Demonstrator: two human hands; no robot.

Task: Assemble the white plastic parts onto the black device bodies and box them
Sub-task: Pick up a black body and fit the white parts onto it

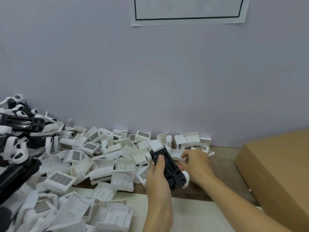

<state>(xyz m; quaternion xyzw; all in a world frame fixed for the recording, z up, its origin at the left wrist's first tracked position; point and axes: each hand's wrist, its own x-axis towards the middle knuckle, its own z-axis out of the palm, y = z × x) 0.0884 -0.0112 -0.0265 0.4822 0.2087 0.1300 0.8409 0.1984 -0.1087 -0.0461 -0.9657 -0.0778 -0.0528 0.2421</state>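
My left hand [158, 180] grips a black device body [168, 168] with white round ends, thumb lying on its top face. It is held just above the table, tilted toward the wall. My right hand [195, 164] is beside its right side, fingers reaching over a white plastic part [178, 155] on the table; whether it holds the part is not visible. A big heap of loose white plastic parts [93, 158] with grey grille patches covers the table's left and middle.
A stack of black device bodies with white ends [18, 131] rises at the far left. A brown cardboard box [277, 166] stands at the right. A grey wall runs close behind the heap. Pale sheet [192, 215] covers the table's near edge.
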